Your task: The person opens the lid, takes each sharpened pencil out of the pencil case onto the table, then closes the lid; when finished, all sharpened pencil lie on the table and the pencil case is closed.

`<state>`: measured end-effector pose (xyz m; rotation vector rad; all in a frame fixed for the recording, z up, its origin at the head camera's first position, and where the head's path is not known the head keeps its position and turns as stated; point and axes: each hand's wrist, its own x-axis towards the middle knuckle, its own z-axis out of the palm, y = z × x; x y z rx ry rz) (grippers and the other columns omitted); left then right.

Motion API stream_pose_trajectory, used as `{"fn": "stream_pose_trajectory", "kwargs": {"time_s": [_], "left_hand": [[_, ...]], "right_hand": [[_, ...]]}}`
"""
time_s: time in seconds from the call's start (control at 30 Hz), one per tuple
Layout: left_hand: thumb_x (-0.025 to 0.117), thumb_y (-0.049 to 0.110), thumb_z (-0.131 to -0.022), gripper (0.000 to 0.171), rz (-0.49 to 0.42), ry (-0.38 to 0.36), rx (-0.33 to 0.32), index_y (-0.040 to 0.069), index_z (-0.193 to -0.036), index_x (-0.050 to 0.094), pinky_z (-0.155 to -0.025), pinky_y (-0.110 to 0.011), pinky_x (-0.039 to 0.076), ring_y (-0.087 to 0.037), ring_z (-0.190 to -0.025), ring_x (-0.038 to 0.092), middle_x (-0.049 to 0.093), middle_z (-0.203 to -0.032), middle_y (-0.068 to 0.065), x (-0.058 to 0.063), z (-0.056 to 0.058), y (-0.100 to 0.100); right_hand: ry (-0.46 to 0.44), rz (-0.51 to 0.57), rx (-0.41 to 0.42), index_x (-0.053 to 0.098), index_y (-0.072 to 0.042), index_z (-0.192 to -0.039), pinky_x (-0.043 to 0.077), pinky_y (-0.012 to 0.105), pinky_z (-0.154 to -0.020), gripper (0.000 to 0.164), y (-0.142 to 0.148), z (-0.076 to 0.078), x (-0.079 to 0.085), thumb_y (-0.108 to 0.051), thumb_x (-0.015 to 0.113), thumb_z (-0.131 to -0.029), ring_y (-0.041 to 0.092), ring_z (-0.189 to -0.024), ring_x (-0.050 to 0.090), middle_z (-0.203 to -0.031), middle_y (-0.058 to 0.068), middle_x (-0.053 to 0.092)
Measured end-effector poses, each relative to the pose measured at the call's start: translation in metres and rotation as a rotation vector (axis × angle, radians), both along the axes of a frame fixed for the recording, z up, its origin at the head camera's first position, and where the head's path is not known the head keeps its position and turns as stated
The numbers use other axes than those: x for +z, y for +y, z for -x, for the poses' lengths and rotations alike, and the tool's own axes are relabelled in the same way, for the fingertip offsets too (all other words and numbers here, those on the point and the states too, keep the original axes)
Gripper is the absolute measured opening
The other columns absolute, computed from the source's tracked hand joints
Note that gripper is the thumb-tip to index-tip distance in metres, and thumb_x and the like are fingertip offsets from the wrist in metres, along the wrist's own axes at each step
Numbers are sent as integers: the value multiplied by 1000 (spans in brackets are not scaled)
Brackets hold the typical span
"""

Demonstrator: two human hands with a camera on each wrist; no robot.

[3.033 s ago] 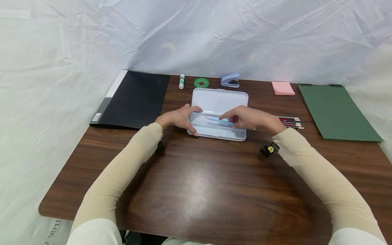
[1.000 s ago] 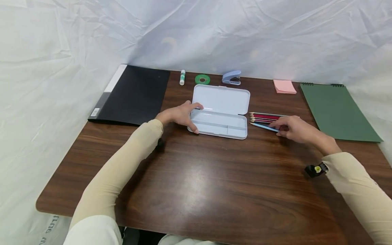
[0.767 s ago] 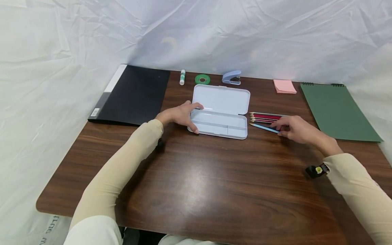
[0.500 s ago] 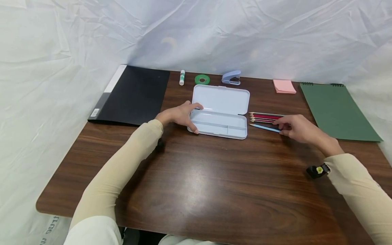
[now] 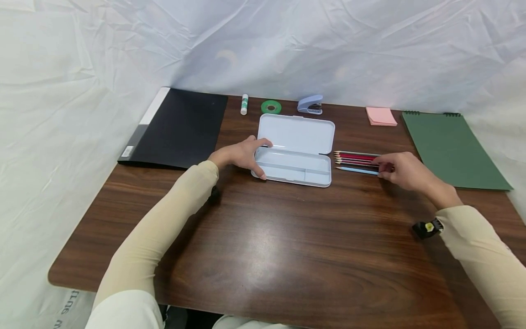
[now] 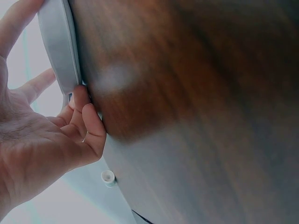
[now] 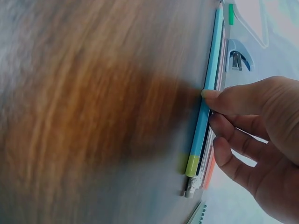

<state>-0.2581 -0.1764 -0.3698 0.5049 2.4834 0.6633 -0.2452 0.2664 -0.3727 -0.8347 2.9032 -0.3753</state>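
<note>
A pale pencil case (image 5: 296, 163) lies on the table with its lid raised back and its compartments bare. My left hand (image 5: 242, 154) grips its left end, thumb at the front edge and a finger near the hinge; in the left wrist view the other fingers bend against the case's end. To the right, my right hand (image 5: 404, 170) pinches a light blue pencil (image 5: 355, 170) near its eraser end. The right wrist view shows the thumb on its barrel, above a yellow-green band. Several red and dark pencils (image 5: 353, 157) lie in a row just behind it, their eraser ends hidden by the hand.
A black folder (image 5: 181, 128) lies at the left, a green spiral notebook (image 5: 456, 151) at the right. Along the back stand or lie a glue stick (image 5: 244, 104), green tape (image 5: 264, 108), a stapler (image 5: 308, 103) and pink sticky notes (image 5: 381, 116).
The blue pencil, over the case three seconds ago, came right to the row, then swung from slanted to nearly parallel with it. My right hand slid slightly right; my left hand keeps its grip.
</note>
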Motion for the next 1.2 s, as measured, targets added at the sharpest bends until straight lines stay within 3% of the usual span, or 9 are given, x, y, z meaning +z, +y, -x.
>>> {"fn": "stream_pose_trajectory", "kwargs": {"time_s": [0.9, 1.2], "left_hand": [[87, 35, -74, 97, -2, -2, -2, 22, -153, 32, -103, -44, 39, -29, -119, 41, 35, -132, -17, 0, 0, 1], [87, 36, -74, 97, 1, -4, -4, 22, -153, 32, -103, -44, 39, -30, -119, 41, 35, -133, -17, 0, 1, 0]], "right_hand": [[30, -6, -21, 69, 5, -114, 49, 41, -65, 29, 6, 8, 1, 4, 72, -84, 24, -76, 63, -84, 11, 70], [73, 91, -46, 68, 2, -118, 46, 34, -65, 33, -3, 8, 6, 1, 74, -85, 21, -77, 59, -88, 10, 70]]}}
